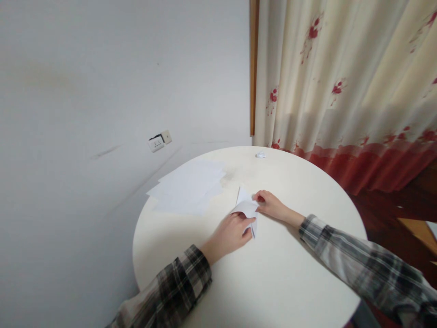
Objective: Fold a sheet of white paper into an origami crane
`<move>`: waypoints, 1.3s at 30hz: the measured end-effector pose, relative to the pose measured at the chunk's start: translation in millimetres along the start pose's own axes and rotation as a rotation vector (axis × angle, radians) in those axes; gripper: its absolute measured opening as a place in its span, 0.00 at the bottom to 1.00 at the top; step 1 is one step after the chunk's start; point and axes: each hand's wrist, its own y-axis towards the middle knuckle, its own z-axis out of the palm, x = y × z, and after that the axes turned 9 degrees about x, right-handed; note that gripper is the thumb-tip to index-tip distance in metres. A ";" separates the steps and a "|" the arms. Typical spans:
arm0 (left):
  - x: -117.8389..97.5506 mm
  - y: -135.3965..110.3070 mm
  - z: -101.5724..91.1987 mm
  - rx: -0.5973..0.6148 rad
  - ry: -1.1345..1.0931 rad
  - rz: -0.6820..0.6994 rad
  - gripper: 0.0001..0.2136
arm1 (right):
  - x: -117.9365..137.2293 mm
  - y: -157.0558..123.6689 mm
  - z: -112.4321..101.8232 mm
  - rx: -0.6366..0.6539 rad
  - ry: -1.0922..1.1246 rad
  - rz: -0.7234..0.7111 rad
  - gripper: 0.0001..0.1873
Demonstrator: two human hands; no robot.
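Round and cream-white, the table (pixel 273 273) fills the near part of the view, with your two plaid sleeves coming in from the lower edge. Your left hand (pixel 230 233) lies knuckles up near the table's middle, its fingers and thumb closed on the near end of the folded paper (pixel 246 207), where a flap stands a little off the surface. Just beyond, your right hand (pixel 271 204) has its fingertips bunched against the paper's right edge; whether they pinch it or only press it flat cannot be made out. The paper lies between both hands, touching each, its pointed far end flat on the table.

By the look of it, you are partway through a fold, with the flap held but not yet creased down. Any next move calls for keeping the edges lined up under the left fingers while the right hand steadies the sheet.

Farther off to the left a loose stack of sheets (pixel 189 189) fans out, well apart from the hands. A crumpled scrap (pixel 261 155) sits near the far rim. Behind are a wall socket (pixel 160 141) and a flowered curtain (pixel 341 82).
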 end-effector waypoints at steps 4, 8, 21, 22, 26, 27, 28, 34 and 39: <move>-0.9 -1.0 2.0 -0.028 -0.013 -0.007 0.15 | -4.2 3.5 1.9 0.051 0.047 0.025 0.08; -1.7 -1.5 2.5 -0.027 0.043 -0.020 0.19 | -1.7 6.1 -0.3 0.057 -0.033 0.109 0.10; -5.6 1.8 -3.5 0.004 0.121 0.001 0.24 | 2.5 5.2 -4.2 0.068 -0.202 0.208 0.15; -6.7 2.9 -3.6 0.007 0.123 -0.006 0.24 | 2.9 5.3 -4.3 0.069 -0.201 0.212 0.14; -10.0 4.8 -4.6 0.026 0.131 -0.034 0.24 | 3.2 5.5 -5.1 0.073 -0.190 0.217 0.14; -10.5 4.5 -4.9 0.032 0.132 -0.037 0.23 | 3.0 5.5 -5.3 0.076 -0.186 0.217 0.14; -10.9 4.0 -5.3 0.037 0.131 -0.037 0.22 | 2.7 5.6 -5.4 0.079 -0.183 0.218 0.14; -15.3 -3.7 -8.3 0.060 0.087 -0.031 0.22 | 2.4 5.3 -5.7 0.071 -0.180 0.223 0.14; -23.1 -11.4 -10.5 0.036 0.069 -0.033 0.22 | 1.4 5.5 -5.7 0.063 -0.180 0.231 0.15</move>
